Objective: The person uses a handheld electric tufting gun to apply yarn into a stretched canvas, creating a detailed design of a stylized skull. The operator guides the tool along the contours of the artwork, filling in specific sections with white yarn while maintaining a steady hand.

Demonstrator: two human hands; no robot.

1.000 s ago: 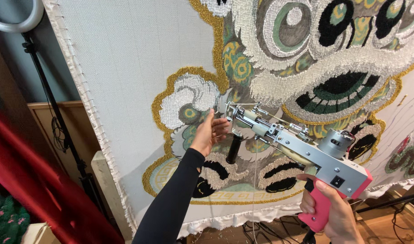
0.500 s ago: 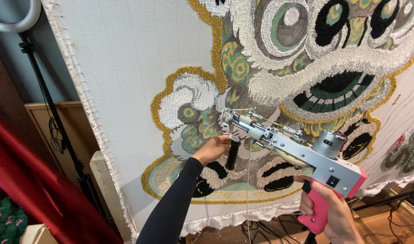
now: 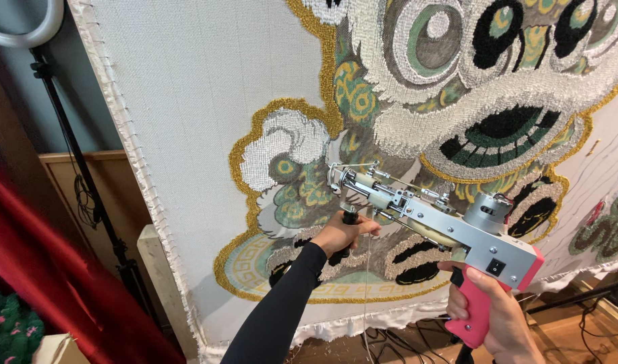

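Pink-handled, the tufting gun (image 3: 444, 229) sat just before the stretched cloth (image 3: 208, 135); your right hand (image 3: 487, 313) wrapped its grip while your left hand (image 3: 342, 232) clenched the black front handle, steadying the needle toward the tufted lion.

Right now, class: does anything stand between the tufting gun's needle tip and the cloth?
Nothing visible does. The tufting gun points its needle tip at the cloth with no object between. The left hand grips the front handle below; the right hand holds the pink grip.
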